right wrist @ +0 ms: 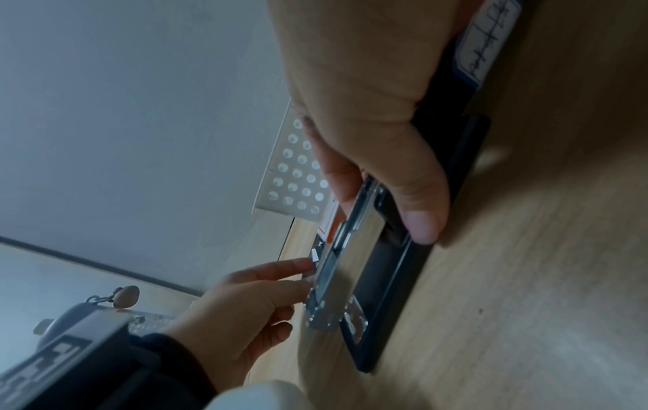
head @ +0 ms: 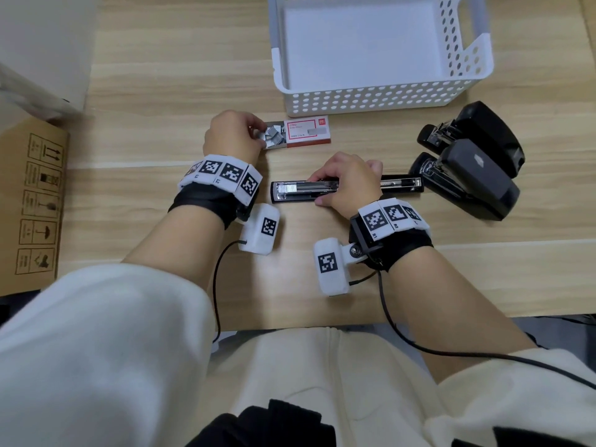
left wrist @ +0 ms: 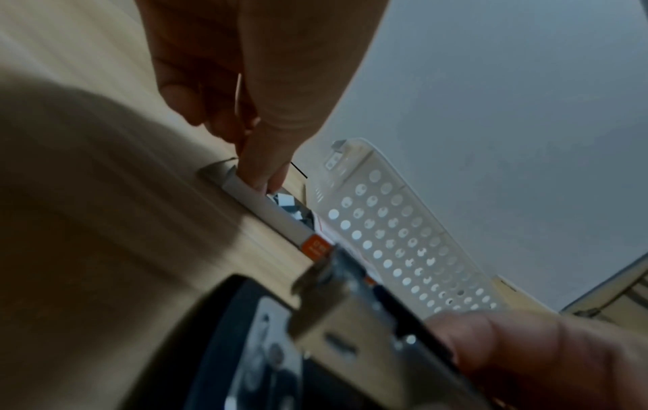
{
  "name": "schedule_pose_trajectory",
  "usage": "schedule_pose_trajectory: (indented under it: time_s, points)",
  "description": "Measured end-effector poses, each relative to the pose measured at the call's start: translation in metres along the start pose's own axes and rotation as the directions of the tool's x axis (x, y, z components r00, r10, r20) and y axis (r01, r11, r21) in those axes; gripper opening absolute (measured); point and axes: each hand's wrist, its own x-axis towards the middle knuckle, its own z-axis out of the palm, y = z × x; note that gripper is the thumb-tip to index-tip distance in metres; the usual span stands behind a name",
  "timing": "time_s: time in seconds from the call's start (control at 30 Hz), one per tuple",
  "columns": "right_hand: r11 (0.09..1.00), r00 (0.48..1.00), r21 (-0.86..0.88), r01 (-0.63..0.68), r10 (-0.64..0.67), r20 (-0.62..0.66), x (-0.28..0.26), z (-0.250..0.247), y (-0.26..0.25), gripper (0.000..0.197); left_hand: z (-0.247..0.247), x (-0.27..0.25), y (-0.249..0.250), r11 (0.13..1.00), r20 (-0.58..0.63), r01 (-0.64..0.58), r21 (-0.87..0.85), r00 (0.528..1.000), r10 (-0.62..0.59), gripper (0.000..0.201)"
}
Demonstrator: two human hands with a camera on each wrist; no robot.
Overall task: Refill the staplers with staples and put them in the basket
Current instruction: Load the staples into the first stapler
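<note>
One black flat-opened stapler [head: 346, 188] lies under right hand [head: 346, 183], thumb and fingers gripping its sides. Left hand [head: 232, 137] pinches silver staple strips [head: 274, 134] in red-white cardboard box [head: 308, 132] just beyond fingertips. Lift one strip w/o breaking; seat in channel. White perforated basket [head: 371, 98] sits farther ahead.

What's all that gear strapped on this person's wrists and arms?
Both forearms are bare, with cream-white sleeves pushed up toward the elbows. Each wrist carries a black strap topped by a white band printed with square black-and-white code markers. A white padded block bearing one such marker hangs from a black bracket below each wrist, and thin black cables trail back toward the body. The left hand and right hand are ungloved.
</note>
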Motion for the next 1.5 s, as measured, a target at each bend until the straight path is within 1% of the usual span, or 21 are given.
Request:
schedule_pose_trajectory:
  time_s: [0.1,0.27,0.43,0.63,0.7,0.8,0.83,0.9,0.97,1.03,1.13,1.2,1.23,1.3,1.37,1.5]
  points:
    - [1.0,1.0,-0.007,0.003,-0.003,0.009,0.0,0.0,0.0,0.036,0.002,0.002,0.0,1.0,-0.015,0.011,0.02,1.0,-0.01,0.025]
    - [1.0,1.0,-0.01,0.0,0.0,0.009,0.001,0.0,0.0,0.036,0.002,0.004,-0.001,0.997,-0.029,0.073,0.023,0.997,-0.072,0.015]
    - [1.0,1.0,0.004,-0.001,0.001,0.007,0.001,0.0,0.0,0.035,0.002,0.003,-0.002,0.998,-0.027,0.038,0.043,0.999,-0.037,0.012]
    - [1.0,1.0,-0.008,0.003,-0.003,0.009,0.001,0.0,-0.001,0.036,0.002,-0.001,-0.003,0.998,-0.052,0.007,0.063,0.999,-0.003,0.024]
    - [1.0,1.0,-0.013,0.006,-0.006,0.008,0.0,-0.001,-0.002,0.036,0.0,-0.004,-0.004,0.999,-0.068,-0.025,0.031,0.997,0.027,0.025]
    - [1.0,1.0,0.001,-0.001,0.001,0.004,0.0,-0.002,-0.003,0.036,-0.007,-0.011,-0.003,0.992,-0.124,-0.063,-0.106,0.991,0.049,0.026]
    - [1.0,1.0,0.003,-0.003,0.003,0.005,-0.001,-0.002,-0.003,0.035,-0.009,-0.014,-0.002,0.985,-0.117,-0.06,-0.162,0.992,0.041,0.025]
    - [1.0,1.0,-0.003,-0.006,0.006,0.006,-0.001,-0.002,-0.004,0.036,-0.011,-0.021,-0.003,0.958,-0.049,-0.011,-0.288,0.999,-0.003,0.019]
    - [1.0,1.0,-0.007,-0.009,0.009,0.006,-0.001,-0.002,-0.005,0.036,-0.012,-0.03,-0.004,0.888,0.029,0.061,-0.456,0.998,-0.054,0.022]
    - [1.0,1.0,-0.005,-0.014,0.014,0.006,-0.001,-0.003,-0.005,0.037,-0.013,-0.039,-0.004,0.781,0.096,0.128,-0.611,0.992,-0.087,0.026]
    - [1.0,1.0,0.003,-0.02,0.02,0.006,-0.002,-0.003,-0.006,0.037,-0.013,-0.052,0.001,0.629,0.195,0.216,-0.747,0.975,-0.104,0.024]
    - [1.0,1.0,0.006,-0.023,0.023,0.006,-0.002,-0.003,-0.006,0.037,-0.012,-0.059,0.003,0.488,0.259,0.282,-0.826,0.959,-0.114,0.018]
    - [1.0,1.0,0.003,-0.024,0.024,0.004,-0.002,-0.003,-0.006,0.037,-0.011,-0.062,0.003,0.425,0.29,0.311,-0.85,0.95,-0.115,0.013]
    - [1.0,1.0,-0.003,-0.025,0.025,0.003,-0.002,-0.003,-0.005,0.037,-0.01,-0.068,0.005,0.336,0.339,0.354,-0.873,0.935,-0.103,0.008]
    - [1.0,1.0,-0.003,-0.029,0.029,0.004,-0.002,-0.003,-0.005,0.037,-0.008,-0.071,0.005,0.276,0.371,0.375,-0.885,0.926,-0.069,0.014]
    - [0.999,0.999,-0.013,-0.036,0.036,-0.006,-0.002,-0.003,-0.005,0.037,-0.009,-0.073,0.004,0.197,0.408,0.4,-0.895,0.913,-0.001,0.019]
